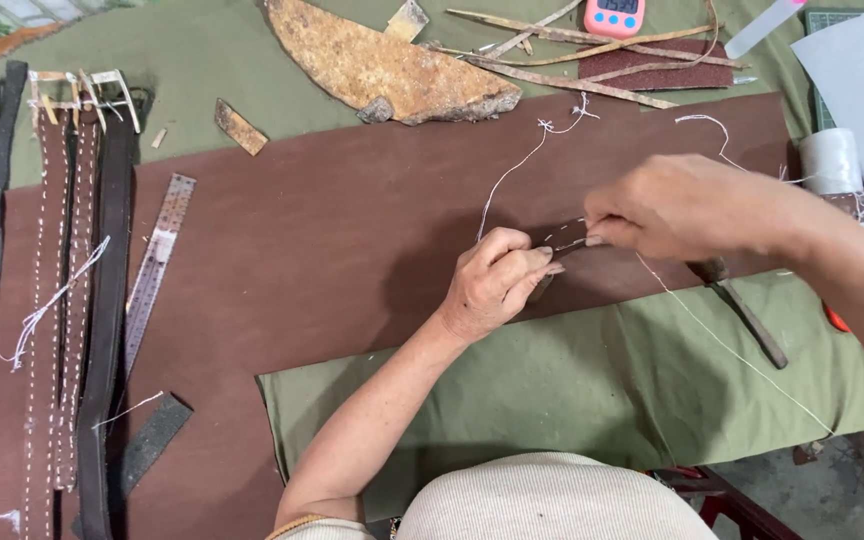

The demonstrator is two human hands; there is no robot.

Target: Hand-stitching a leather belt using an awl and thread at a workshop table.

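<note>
My left hand [497,280] pinches a narrow brown leather strap [564,240] with white stitching, over a large brown leather sheet [332,230]. My right hand [677,205] is closed on the strap's other side, fingers pinched on a white thread [722,340] at the strap. The thread trails down to the right over the green cloth [512,390]. Another length of white thread [512,175] runs up and away from the strap. Whether a needle is in the fingers is too small to tell.
Several stitched straps [62,300] and dark belts lie at the left beside a metal ruler [152,270]. A rough tan leather scrap [392,65], thin strips, a pink timer [614,15], a thread spool [830,160] and an awl-like tool [747,320] surround the work.
</note>
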